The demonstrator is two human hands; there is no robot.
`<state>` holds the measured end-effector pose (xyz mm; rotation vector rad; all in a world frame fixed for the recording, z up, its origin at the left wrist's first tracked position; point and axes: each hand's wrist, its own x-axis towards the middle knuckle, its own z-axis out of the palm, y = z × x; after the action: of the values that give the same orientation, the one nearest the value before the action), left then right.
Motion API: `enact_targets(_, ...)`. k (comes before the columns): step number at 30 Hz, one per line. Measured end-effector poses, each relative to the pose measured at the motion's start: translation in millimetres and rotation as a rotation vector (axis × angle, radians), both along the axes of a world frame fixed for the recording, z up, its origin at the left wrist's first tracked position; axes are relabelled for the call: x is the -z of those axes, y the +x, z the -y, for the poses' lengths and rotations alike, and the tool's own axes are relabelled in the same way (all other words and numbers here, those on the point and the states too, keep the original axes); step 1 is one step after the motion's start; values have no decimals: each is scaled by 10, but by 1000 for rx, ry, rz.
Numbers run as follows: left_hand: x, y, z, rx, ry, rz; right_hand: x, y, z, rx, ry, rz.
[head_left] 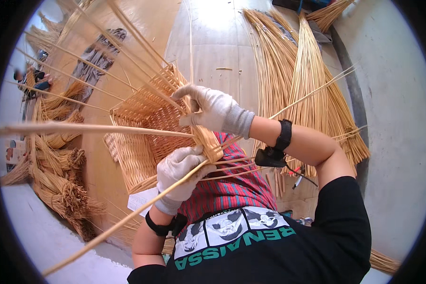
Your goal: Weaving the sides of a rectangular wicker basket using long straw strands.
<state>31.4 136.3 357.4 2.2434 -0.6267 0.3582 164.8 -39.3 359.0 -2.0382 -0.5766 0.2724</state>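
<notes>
A woven tan wicker basket [137,146] rests tilted over a red striped cloth [241,189] on my lap, with long rods sticking out from its rim in several directions. My gloved left hand [177,176] is closed on the near rim, where a long pale rod [123,213] runs out toward the lower left. My gloved right hand [206,108] is above the basket's right rim, its fingers curled round upright rods [161,94] there. Both forearms wear black straps with small devices.
Long bundles of pale rods [303,104] lie on the floor at the right. Tangled bundles [61,184] lie along the left, with grey cloth [97,57] farther back. A white paper [139,201] is under the basket. Short sticks [277,182] lie beside my lap. A pale wall [388,118] stands at the right.
</notes>
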Motion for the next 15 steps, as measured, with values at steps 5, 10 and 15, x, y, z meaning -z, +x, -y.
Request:
enact_targets(5,-29,6,-46,16,7,-56,47,52,63,-121,-136,341)
enact_targets(10,-80,-29,14,19,-14,2,9,287,130,-354,-176,286)
enact_targets(15,-64,-38,-2,57,25,-39,-93,357,107,-426,-240,233)
